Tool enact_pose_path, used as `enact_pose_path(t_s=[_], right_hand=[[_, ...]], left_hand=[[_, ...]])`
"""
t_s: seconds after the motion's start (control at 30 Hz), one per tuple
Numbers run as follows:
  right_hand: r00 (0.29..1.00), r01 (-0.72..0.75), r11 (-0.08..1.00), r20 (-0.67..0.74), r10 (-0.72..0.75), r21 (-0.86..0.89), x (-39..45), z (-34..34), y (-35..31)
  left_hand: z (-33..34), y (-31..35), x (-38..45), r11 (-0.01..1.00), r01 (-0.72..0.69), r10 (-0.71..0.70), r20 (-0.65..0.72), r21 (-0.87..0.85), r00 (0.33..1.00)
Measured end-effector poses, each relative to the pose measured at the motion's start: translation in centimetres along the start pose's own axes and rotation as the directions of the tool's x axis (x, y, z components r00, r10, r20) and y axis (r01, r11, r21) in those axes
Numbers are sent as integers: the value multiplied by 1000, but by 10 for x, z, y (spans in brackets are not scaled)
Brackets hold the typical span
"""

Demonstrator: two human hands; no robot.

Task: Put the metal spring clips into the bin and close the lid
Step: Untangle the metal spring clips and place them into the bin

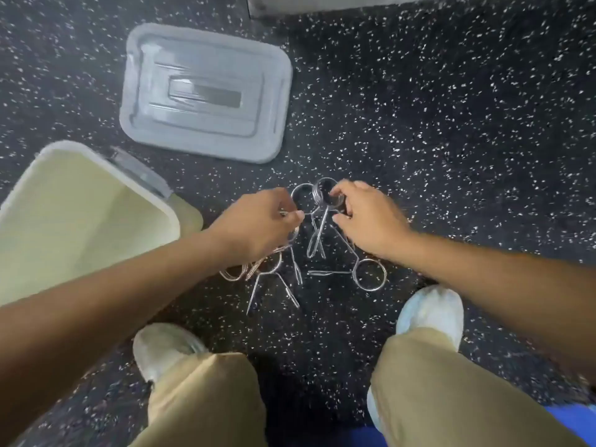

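Several metal spring clips [369,274] lie in a loose pile on the dark speckled floor between my feet. My left hand [258,225] is closed around clips whose wire ends stick out below the palm. My right hand [364,217] pinches the ring of another clip [324,196] at the far side of the pile. The pale yellow bin [74,214] stands open at the left, tilted toward me, with nothing visible inside. Its grey lid [206,91] lies flat on the floor beyond the pile, apart from the bin.
My two shoes [163,348] [432,312] and tan trouser legs frame the pile from below. A pale wall base or ledge [322,4] runs along the top edge. Something blue [571,421] shows at the bottom right.
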State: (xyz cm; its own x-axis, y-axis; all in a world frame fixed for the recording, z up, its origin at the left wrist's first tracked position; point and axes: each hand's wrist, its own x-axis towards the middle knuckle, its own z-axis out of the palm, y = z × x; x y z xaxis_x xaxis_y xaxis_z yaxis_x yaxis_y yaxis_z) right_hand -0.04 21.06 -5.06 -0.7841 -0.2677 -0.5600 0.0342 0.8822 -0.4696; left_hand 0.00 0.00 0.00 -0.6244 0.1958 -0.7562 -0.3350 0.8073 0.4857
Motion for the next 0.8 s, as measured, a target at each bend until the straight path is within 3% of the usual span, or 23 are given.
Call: enact_pose_path(t_s=[0.3,0.57,0.8], right_hand=[[987,109,992,-114,-117,-69,16,20,13],[986,129,990,-94,-135,-62,-2,13,26],[982,131,986,-150,-114,107,-15,-14,52]], left_hand=[[32,0,50,972,-117,113,27,203,993],[36,8,65,943,-102,84,72,318,994],[36,24,72,816,-46,53,5,577,999]])
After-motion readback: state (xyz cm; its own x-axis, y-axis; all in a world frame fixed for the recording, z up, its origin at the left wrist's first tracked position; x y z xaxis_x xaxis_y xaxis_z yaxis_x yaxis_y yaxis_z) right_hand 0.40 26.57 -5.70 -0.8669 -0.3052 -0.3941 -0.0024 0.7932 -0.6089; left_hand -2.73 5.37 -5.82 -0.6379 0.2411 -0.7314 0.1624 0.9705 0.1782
